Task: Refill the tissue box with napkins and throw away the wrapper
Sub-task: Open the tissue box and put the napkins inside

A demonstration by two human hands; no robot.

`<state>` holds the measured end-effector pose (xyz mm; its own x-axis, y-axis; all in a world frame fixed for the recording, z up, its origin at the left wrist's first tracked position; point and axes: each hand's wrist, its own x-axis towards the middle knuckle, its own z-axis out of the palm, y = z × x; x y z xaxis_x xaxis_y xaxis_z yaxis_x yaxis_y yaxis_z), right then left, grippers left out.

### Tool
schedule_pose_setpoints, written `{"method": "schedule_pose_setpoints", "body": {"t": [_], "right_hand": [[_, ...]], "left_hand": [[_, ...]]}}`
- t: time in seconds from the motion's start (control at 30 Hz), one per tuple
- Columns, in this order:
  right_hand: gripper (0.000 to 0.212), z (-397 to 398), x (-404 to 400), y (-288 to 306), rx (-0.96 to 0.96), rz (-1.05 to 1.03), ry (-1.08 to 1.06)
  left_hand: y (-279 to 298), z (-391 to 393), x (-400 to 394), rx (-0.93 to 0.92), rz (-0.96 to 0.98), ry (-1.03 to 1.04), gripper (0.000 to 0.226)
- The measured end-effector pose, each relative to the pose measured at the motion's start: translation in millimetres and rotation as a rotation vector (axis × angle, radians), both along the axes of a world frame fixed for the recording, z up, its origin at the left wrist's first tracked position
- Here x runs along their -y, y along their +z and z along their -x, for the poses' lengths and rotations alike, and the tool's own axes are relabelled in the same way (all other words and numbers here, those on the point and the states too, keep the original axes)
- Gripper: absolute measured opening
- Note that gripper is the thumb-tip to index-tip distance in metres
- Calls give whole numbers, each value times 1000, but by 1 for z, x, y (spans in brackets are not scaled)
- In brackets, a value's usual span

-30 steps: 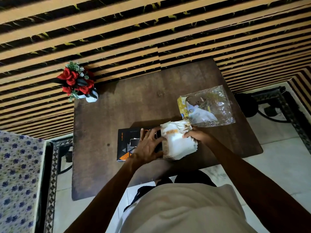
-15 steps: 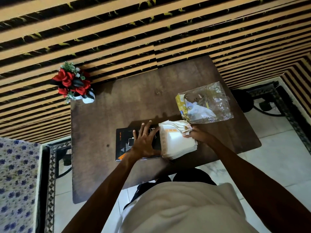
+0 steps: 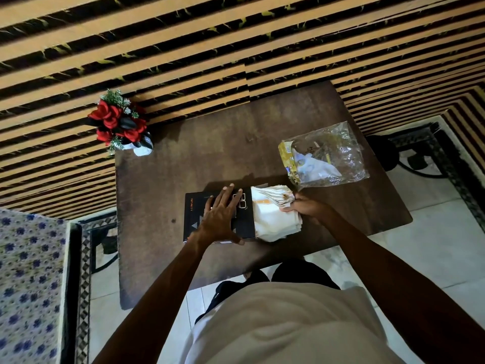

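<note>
A flat black tissue box lies on the dark wooden table, its right end open. My left hand presses flat on top of the box, fingers spread. A stack of white napkins sticks out of the box's right end, partly inside. My right hand grips the stack at its right edge. The clear plastic wrapper, with a yellow strip and some white scraps inside, lies crumpled on the table behind and to the right of the napkins.
A small white vase of red flowers stands at the table's far left corner against a striped wall. A patterned blue-flowered cushion is at the left. Tiled floor and a dark metal frame lie to the right.
The napkin stack has slid further left into the box under my right hand. My left hand has flattened on the box top.
</note>
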<state>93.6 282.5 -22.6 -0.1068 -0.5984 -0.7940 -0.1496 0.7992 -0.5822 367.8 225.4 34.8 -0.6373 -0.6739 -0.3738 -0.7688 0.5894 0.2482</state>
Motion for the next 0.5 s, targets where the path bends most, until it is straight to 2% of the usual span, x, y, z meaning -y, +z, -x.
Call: {"method": "schedule_pose_setpoints", "body": {"t": [0.13, 0.27, 0.37, 0.5], "right_hand": [[76, -27, 0, 0, -21, 32, -74], [62, -31, -5, -3, -85, 117, -69], [55, -27, -13, -2, -102, 146, -166], [8, -36, -19, 8, 54, 137, -297]], "left_hand": [[0, 1, 0, 10, 9, -6, 143], [-3, -4, -1, 7, 8, -32, 138], [-5, -8, -2, -36, -30, -56, 124], [-7, -3, -7, -110, -93, -39, 98]]}}
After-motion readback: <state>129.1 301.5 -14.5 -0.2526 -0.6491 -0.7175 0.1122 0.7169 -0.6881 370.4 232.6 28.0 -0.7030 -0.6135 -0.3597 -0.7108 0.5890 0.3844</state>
